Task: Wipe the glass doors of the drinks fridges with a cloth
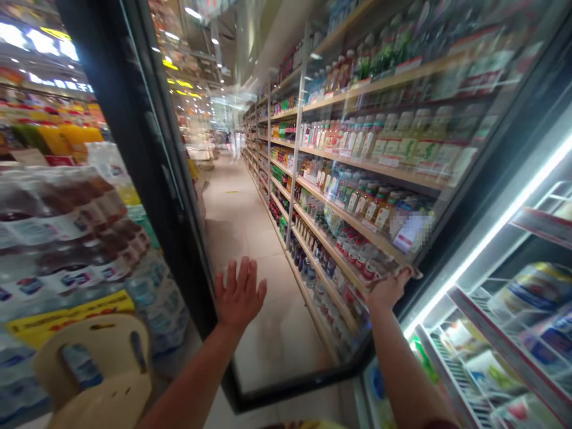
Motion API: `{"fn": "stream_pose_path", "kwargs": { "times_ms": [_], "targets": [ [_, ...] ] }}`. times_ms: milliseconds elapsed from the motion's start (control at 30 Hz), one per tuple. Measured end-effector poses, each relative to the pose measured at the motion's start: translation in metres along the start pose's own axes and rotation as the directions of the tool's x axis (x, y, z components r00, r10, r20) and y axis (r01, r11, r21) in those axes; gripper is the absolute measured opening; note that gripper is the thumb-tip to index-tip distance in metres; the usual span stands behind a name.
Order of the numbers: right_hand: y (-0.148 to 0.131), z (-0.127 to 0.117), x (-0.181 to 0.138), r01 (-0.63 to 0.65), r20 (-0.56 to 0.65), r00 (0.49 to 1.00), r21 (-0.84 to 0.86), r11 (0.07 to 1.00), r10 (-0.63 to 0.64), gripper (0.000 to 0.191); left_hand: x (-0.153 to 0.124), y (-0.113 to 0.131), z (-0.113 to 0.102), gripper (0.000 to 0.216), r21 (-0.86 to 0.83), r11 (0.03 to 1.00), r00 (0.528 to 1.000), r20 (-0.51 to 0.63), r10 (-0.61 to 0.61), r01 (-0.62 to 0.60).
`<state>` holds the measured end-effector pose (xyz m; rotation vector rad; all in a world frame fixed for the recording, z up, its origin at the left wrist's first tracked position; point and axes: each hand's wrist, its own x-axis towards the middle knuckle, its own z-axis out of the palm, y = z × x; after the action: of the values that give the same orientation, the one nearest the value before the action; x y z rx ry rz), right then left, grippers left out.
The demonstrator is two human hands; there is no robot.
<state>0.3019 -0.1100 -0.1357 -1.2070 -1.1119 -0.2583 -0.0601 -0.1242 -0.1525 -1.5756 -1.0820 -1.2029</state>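
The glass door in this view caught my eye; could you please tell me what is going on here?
A person has both hands at the open glass door of a lit fridge. The left hand is spread, apparently against the glass, near the door's outer edge. The right hand holds what looks like a cloth at the glass, near the frame on the fridge side. Packages sit on the fridge shelves at right.
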Motion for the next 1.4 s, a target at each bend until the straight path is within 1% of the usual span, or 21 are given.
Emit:
{"fn": "stream_pose_path", "kwargs": {
  "times_ms": [100, 167, 233, 300, 367, 433, 567, 633, 700, 800, 833, 867, 900, 967, 1033, 1067, 1133, 1233, 1267, 1300, 1400],
  "targets": [
    [-0.012, 0.014, 0.020, -0.050, -0.122, 0.991, 0.012, 0.999, 0.051, 0.065, -0.001, 0.000, 0.001, 0.079, -0.011, 1.000, 1.000, 0.014, -0.019, 0.019],
    [-0.024, 0.027, 0.005, 0.058, -0.119, 0.991, -0.002, 0.998, -0.058, 0.061, -0.001, 0.000, 0.001, 0.078, 0.002, 1.000, 1.000, 0.015, -0.012, 0.012],
    [-0.037, 0.041, -0.032, 0.286, 0.002, 0.958, -0.010, 0.958, -0.286, 0.057, 0.002, 0.001, -0.001, 0.077, 0.032, 0.999, 1.000, 0.008, 0.005, -0.005],
    [-0.051, 0.051, -0.072, 0.480, 0.162, 0.865, 0.007, 0.877, -0.474, 0.056, 0.005, 0.003, -0.003, 0.075, 0.059, 0.998, 1.000, 0.001, 0.019, -0.019],
    [-0.068, 0.057, -0.094, 0.578, 0.264, 0.784, 0.018, 0.816, -0.561, 0.057, 0.009, 0.004, -0.004, 0.075, 0.067, 0.998, 1.000, 0.002, 0.020, -0.021],
    [-0.090, 0.062, -0.088, 0.605, 0.259, 0.766, 0.020, 0.796, -0.589, 0.057, 0.012, 0.005, -0.006, 0.075, 0.064, 0.998, 1.000, 0.005, 0.019, -0.019],
    [-0.135, 0.073, -0.045, 0.588, 0.155, 0.798, 0.013, 0.809, -0.582, 0.058, 0.014, 0.005, -0.006, 0.073, 0.070, 0.997, 1.000, -0.006, 0.029, -0.029],
    [-0.148, 0.078, -0.042, 0.600, 0.150, 0.791, 0.003, 0.800, -0.594, 0.059, 0.014, 0.005, -0.005, 0.072, 0.077, 0.997, 1.000, -0.003, 0.028, -0.028],
    [-0.154, 0.082, -0.054, 0.658, 0.190, 0.738, 0.013, 0.753, -0.648, 0.057, 0.012, 0.005, -0.005, 0.071, 0.077, 0.997, 1.000, 0.005, 0.026, -0.026],
    [-0.165, 0.085, -0.066, 0.766, 0.254, 0.600, 0.094, 0.636, -0.759, 0.051, 0.011, 0.006, -0.005, 0.072, 0.063, 0.998, 1.000, -0.001, 0.025, -0.025],
    [-0.172, 0.086, -0.062, 0.784, 0.257, 0.569, 0.119, 0.610, -0.781, 0.050, 0.010, 0.006, -0.006, 0.071, 0.058, 0.998, 1.000, -0.004, 0.023, -0.023],
    [-0.180, 0.086, -0.056, 0.790, 0.247, 0.560, 0.129, 0.599, -0.791, 0.049, 0.010, 0.006, -0.006, 0.071, 0.055, 0.998, 1.000, -0.008, 0.021, -0.021],
    [-0.188, 0.087, -0.048, 0.788, 0.229, 0.570, 0.122, 0.604, -0.789, 0.049, 0.010, 0.006, -0.006, 0.070, 0.053, 0.998, 1.000, -0.010, 0.018, -0.017],
    [-0.205, 0.089, -0.033, 0.770, 0.184, 0.613, 0.082, 0.633, -0.768, 0.050, 0.011, 0.007, -0.007, 0.070, 0.053, 0.999, 1.000, -0.006, 0.012, -0.012],
    [-0.214, 0.092, -0.029, 0.750, 0.159, 0.646, 0.053, 0.659, -0.747, 0.050, 0.010, 0.007, -0.008, 0.069, 0.052, 0.999, 1.000, 0.000, 0.010, -0.010],
    [-0.214, 0.092, -0.032, 0.752, 0.155, 0.643, 0.056, 0.656, -0.750, 0.049, 0.010, 0.007, -0.008, 0.069, 0.050, 0.999, 1.000, -0.002, 0.011, -0.010],
    [-0.208, 0.093, -0.043, 0.780, 0.181, 0.597, 0.095, 0.618, -0.782, 0.048, 0.010, 0.007, -0.008, 0.068, 0.043, 0.999, 1.000, -0.015, 0.022, -0.021],
    [-0.194, 0.089, -0.046, 0.836, 0.241, 0.480, 0.167, 0.523, -0.844, 0.048, 0.010, 0.007, -0.009, 0.069, 0.038, 0.999, 0.999, -0.028, 0.035, -0.034],
    [-0.191, 0.088, -0.039, 0.842, 0.243, 0.469, 0.168, 0.513, -0.849, 0.049, 0.011, 0.007, -0.009, 0.069, 0.039, 0.999, 0.999, -0.019, 0.031, -0.030],
    [-0.189, 0.086, -0.030, 0.839, 0.233, 0.483, 0.154, 0.523, -0.844, 0.051, 0.011, 0.007, -0.009, 0.070, 0.040, 0.999, 1.000, -0.005, 0.022, -0.022],
    [-0.189, 0.082, -0.006, 0.781, 0.142, 0.606, 0.076, 0.619, -0.782, 0.055, 0.012, 0.008, -0.010, 0.071, 0.043, 0.999, 1.000, 0.024, 0.006, -0.007]
  ]
}}
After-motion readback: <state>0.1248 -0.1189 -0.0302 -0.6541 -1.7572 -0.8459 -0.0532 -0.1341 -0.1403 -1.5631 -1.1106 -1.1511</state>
